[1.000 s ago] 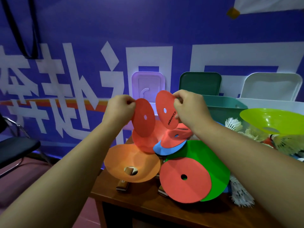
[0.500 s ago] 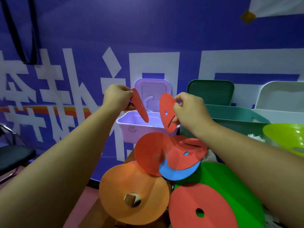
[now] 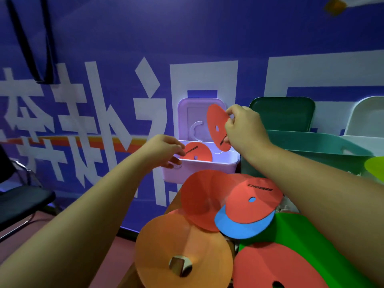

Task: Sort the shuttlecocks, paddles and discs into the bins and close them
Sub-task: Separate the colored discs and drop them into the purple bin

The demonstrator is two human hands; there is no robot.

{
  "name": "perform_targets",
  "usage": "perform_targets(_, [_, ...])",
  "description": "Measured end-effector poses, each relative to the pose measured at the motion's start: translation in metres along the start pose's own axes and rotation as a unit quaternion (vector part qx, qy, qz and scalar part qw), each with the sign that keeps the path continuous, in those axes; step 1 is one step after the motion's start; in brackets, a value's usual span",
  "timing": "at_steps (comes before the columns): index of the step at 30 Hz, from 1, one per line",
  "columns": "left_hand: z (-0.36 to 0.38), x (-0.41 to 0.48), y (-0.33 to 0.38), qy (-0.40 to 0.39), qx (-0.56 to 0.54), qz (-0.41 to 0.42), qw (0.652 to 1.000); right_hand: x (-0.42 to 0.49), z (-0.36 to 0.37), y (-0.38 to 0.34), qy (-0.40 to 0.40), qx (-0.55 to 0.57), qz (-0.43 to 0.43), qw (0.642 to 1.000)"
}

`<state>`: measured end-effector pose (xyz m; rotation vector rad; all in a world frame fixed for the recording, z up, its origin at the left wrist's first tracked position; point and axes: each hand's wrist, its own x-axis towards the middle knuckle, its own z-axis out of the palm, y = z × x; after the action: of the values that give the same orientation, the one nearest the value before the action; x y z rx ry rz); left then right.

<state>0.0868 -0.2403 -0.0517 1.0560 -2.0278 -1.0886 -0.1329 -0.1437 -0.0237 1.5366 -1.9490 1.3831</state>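
Nearest, well in front of the lilac bin, lies a heap: orange disc front-left w/ sth wooden showing thru its centre hole, big red disc front-right, green disc under that one. Closer to the bin, a printed red disc sits on a blue disc, both overlapping a plain red disc.

At the bin's left rim, the L hand has its grip pinching the left edge of a tilted red disc, which is partly down inside the bin. Above the bin's right side, the R hand has its grip pinching an upright red disc by the rim, lower edge just over the opening.

The lilac lid stands open behind the bin. Right of the bin: teal bin w/ dark green lid up, then a white lid. Behind the bin is a blue banner; far left of it, a black chair.
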Motion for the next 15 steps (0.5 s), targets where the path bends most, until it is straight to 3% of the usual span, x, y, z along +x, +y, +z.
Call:
perform_targets(3, [-0.008, -0.015, -0.007, -0.018, 0.023, 0.009, 1.000, 0.007, 0.011, -0.005, -0.083, -0.078, -0.010, 0.994])
perform_targets(5, [-0.012, -0.023, -0.011, -0.025, 0.034, 0.008, 0.999, 0.005, 0.017, -0.012, -0.201, -0.183, -0.019, 0.962])
perform_targets(7, [-0.012, -0.029, -0.015, -0.030, 0.050, 0.003, 0.998, -0.003, 0.019, -0.017, -0.265, -0.241, -0.035, 0.933])
perform_targets(15, [0.008, -0.051, -0.020, -0.056, 0.103, -0.001, 0.993, -0.031, -0.021, -0.027, -0.290, -0.206, -0.038, 0.934])
